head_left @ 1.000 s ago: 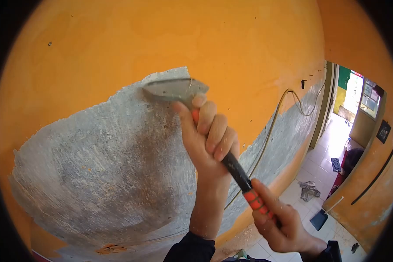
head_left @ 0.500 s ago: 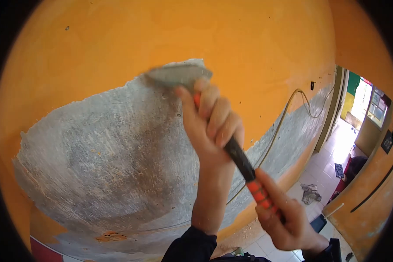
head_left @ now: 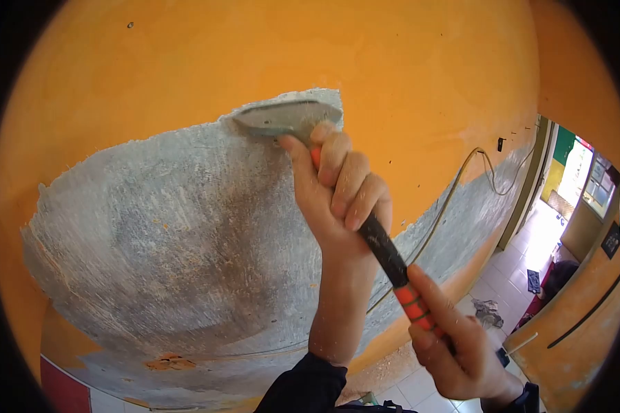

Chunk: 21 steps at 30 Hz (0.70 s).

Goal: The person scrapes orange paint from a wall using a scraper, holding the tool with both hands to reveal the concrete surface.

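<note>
A long-handled scraper with a broad, dull metal blade (head_left: 293, 117) lies against the wall, just under the upper edge of a bare grey patch (head_left: 179, 227). My left hand (head_left: 341, 182) is closed around the upper part of its handle, close to the blade, with the thumb pointing up along it. Farther down, my right hand (head_left: 455, 337) grips the orange-red lower section of the black handle (head_left: 384, 251). Its index finger stretches along the handle. Orange paint (head_left: 427, 82) borders the patch above and to the right.
A yellowish cable (head_left: 455, 186) hangs down the wall at right. Beyond it are a bright doorway (head_left: 575, 165), a white tiled floor (head_left: 496, 282) and a crumpled grey cloth (head_left: 488, 313). Low at left stands a dark red surface (head_left: 65, 385).
The view has shifted, so the wall appears farther right. Both hands still hold the scraper. Its blade was blurred by motion before and looks sharper now, still near the patch's upper edge.
</note>
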Tool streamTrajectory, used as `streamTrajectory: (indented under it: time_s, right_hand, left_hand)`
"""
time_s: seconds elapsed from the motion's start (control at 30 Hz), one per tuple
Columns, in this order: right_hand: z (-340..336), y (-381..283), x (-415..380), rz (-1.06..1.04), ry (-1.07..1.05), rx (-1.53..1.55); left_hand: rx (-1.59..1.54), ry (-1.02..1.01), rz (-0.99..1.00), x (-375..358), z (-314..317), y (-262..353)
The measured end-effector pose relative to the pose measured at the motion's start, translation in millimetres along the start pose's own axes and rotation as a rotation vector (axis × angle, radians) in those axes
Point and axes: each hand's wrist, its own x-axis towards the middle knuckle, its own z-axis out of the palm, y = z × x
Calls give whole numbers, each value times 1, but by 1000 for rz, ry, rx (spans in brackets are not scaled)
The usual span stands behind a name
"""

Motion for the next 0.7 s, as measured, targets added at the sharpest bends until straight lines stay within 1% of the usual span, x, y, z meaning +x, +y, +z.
streamTrajectory:
  time_s: [0.07, 0.1, 0.17, 0.3, 0.37, 0.4, 0.5, 0.63, 0.7]
  right_hand:
    - [3, 4, -6, 15, -55, -23]
    - [4, 6, -1, 11, -56, -26]
    - [6, 13, 7, -122, -36, -10]
    - [-2, 10, 1, -84, -61, -43]
    - [0, 13, -3, -77, -120, -83]
    - [9, 13, 1, -114, -67, -75]
    - [7, -2, 8, -115, -72, 34]
    - [7, 17, 8, -125, -158, 0]
    - [21, 16, 12, -329, -55, -170]
  left_hand:
    - [-36, -24, -26, -12, -3, 3]
    - [-35, -28, -25, -7, -1, 5]
    - [-29, -32, -24, 4, 3, 7]
    - [-9, -27, -5, -7, 2, 4]
    - [-4, -20, -12, -17, -2, 7]
    - [-55, -28, -36, -11, 2, 9]
    - [-16, -7, -14, 6, 19, 10]
    - [46, -34, -11, -12, 10, 16]
    - [-42, -49, -57, -8, 13, 21]
